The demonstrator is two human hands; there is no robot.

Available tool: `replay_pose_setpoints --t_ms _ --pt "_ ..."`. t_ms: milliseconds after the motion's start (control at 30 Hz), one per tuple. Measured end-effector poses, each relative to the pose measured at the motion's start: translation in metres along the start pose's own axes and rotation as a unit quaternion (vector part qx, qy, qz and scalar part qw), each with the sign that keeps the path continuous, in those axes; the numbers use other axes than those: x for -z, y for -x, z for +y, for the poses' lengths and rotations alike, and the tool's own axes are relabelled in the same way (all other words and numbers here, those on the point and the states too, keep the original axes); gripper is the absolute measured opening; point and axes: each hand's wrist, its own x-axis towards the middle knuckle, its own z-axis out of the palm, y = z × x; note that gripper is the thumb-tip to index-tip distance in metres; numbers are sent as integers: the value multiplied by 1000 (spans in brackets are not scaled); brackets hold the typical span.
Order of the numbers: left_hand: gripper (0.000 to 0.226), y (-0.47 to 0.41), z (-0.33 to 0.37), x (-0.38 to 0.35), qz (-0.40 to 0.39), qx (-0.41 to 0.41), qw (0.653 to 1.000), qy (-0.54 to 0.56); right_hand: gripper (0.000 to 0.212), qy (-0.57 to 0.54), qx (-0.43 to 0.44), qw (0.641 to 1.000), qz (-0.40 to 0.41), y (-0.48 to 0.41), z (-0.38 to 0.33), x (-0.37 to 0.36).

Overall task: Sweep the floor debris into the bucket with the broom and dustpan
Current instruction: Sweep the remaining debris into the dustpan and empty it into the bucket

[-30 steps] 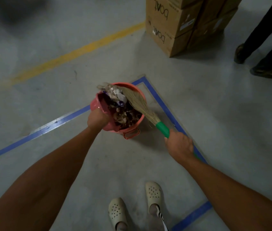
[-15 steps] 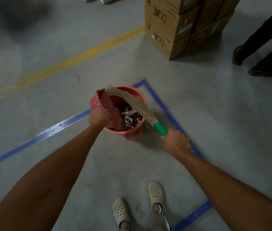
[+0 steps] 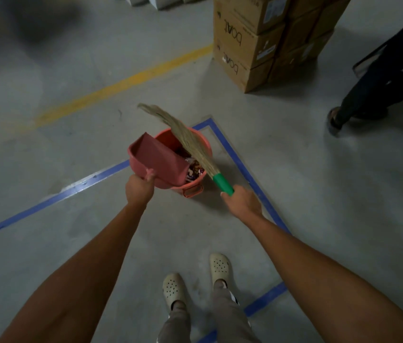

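One wide-angle camera, worn on the person's head, looks forward and steeply down at the concrete floor (image 3: 319, 194). The wearer's shoes (image 3: 173, 288) sit at 6 o'clock, and both forearms rise from the lower corners. Near the centre, close to the lens, the left hand (image 3: 139, 191) grips the dustpan (image 3: 160, 157) and the right hand (image 3: 243, 203) grips the broom (image 3: 194, 148) at the bucket (image 3: 207, 151). Cardboard boxes (image 3: 242, 43) stand farther off at 1 o'clock, a bystander's legs (image 3: 381, 78) at 2 o'clock.

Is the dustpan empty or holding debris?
Empty: the dustpan, tipped over the bucket, shows a bare inner face; the debris lies in the bucket below its lip.
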Motion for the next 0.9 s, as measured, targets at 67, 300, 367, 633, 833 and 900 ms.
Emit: replay_pose_setpoints --t_ms 67,300,367,633,833,900 --pt "65 22 -2 11 21 28 999 30 46 4 18 1000 7 11 -2 8" --pt "72 89 -16 41 95 83 981 147 39 2 93 996 18 47 -8 22" --pt "71 103 -23 47 95 92 976 176 36 1 116 993 8 57 -12 21" --pt "57 157 -79 74 79 125 952 267 36 37 221 974 -39 93 -37 -5" --pt "46 209 -158 105 105 211 918 318 42 106 293 948 -66 139 -71 -43" --pt "38 232 -189 115 125 239 904 333 42 131 319 936 -74 161 -82 -59"
